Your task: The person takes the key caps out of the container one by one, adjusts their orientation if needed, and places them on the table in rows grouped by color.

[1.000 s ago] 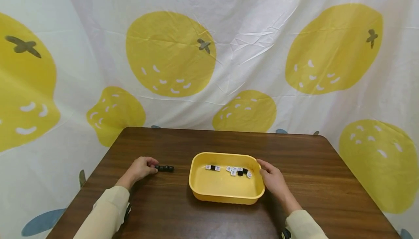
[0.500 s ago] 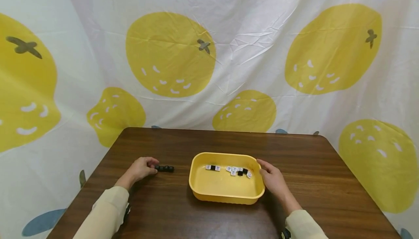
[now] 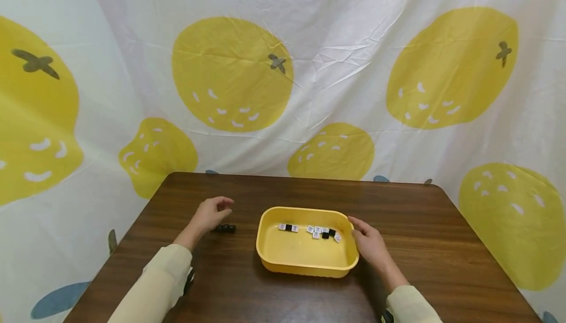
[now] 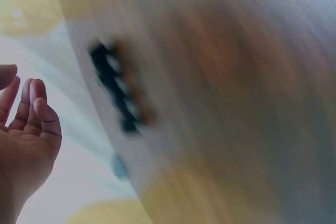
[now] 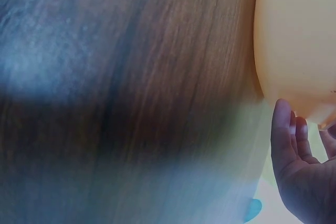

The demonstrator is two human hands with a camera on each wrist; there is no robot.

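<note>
Left hand (image 3: 215,215) above a row of black blocks (image 3: 227,228) on the brown table (image 3: 420,244). Its fingers bend loosely, thumb and fingertips apart, and hold nothing; the left wrist view, though blurred, shows a gap between the hand and the row. The hand covers part of the row in the head view.

Right hand (image 3: 370,242) at the right end of the yellow tray (image 3: 307,268). Its fingers, fairly straight, touch the outside of the tray near the far corner, the thumb lying nearer the person; it is relaxed rather than clenched.

The tray stands on the table to the right of the row, well apart from it. Within, toward the far side, lie two groups of small blocks: at left, a black block between two white blocks (image 3: 282,226); at right, a looser cluster of white and black. Marks on the white faces are too small to read. Behind the table hangs a white cloth (image 3: 336,82) printed with lemons.
</note>
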